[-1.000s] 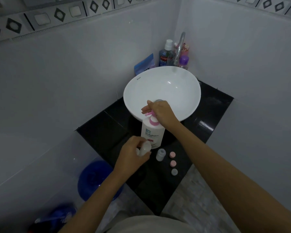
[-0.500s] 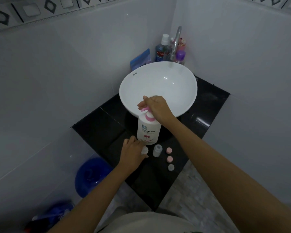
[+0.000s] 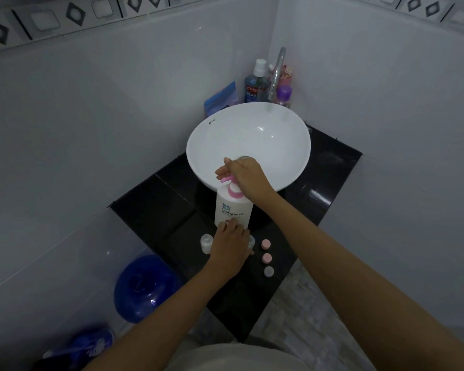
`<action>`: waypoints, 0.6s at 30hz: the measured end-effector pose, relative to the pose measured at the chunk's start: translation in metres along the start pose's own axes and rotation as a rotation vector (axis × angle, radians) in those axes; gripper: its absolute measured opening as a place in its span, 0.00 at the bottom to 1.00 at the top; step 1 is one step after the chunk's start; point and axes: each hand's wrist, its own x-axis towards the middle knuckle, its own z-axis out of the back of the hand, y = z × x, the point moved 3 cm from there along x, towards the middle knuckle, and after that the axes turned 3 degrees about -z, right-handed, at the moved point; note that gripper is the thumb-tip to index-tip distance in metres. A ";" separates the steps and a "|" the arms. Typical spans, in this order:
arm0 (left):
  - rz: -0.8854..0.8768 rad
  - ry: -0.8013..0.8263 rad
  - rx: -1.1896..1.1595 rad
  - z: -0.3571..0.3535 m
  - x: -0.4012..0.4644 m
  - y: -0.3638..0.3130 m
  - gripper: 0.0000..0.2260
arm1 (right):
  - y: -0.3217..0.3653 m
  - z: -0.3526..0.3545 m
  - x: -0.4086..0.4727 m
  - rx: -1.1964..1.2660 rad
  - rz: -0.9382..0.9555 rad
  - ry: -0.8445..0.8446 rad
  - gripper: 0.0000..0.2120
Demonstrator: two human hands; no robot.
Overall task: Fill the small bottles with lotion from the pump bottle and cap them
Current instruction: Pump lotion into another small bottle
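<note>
Right hand grip (image 3: 248, 178) curls over the pink pump of the tall white lotion bottle (image 3: 232, 210); left hand (image 3: 232, 243) covers a small clear bottle (image 3: 251, 241) on the black bench (image 3: 177, 210), its grip hidden.

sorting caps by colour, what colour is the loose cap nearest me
Pale grey-blue cap, unlike the two pink ones; seen in the head view.

The black counter (image 3: 150, 210) is bare at nine o'clock of the pump bottle (image 3: 232, 210) and along its near point at six. The white basin (image 3: 252, 140) blocks twelve o'clock, touching the pump bottle. At three, three loose caps (image 3: 267, 257) stand in a row. Walls close both sides.
</note>
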 end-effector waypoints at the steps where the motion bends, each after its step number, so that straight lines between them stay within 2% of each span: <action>1: 0.005 0.012 0.012 -0.002 0.002 -0.002 0.22 | 0.000 0.000 0.000 -0.002 -0.003 0.000 0.17; 7: 0.014 -0.035 -0.061 0.001 -0.002 -0.008 0.17 | -0.003 0.000 0.003 0.006 -0.006 0.001 0.17; 9: 0.050 -0.117 -0.257 0.013 -0.013 -0.006 0.15 | -0.004 0.000 0.003 0.003 0.006 0.001 0.17; 12: 0.233 -0.282 -0.759 0.040 -0.035 0.012 0.13 | -0.005 0.000 0.004 0.009 0.013 0.006 0.18; 14: 0.328 -0.319 -1.043 0.054 -0.045 0.030 0.14 | -0.006 0.000 0.004 0.021 0.006 0.005 0.17; 16: 0.360 -0.377 -1.154 0.069 -0.050 0.048 0.14 | -0.006 0.000 0.004 0.032 -0.002 0.015 0.17; 18: 0.346 -0.425 -1.159 0.083 -0.051 0.062 0.13 | -0.006 0.000 0.004 0.034 -0.003 0.015 0.17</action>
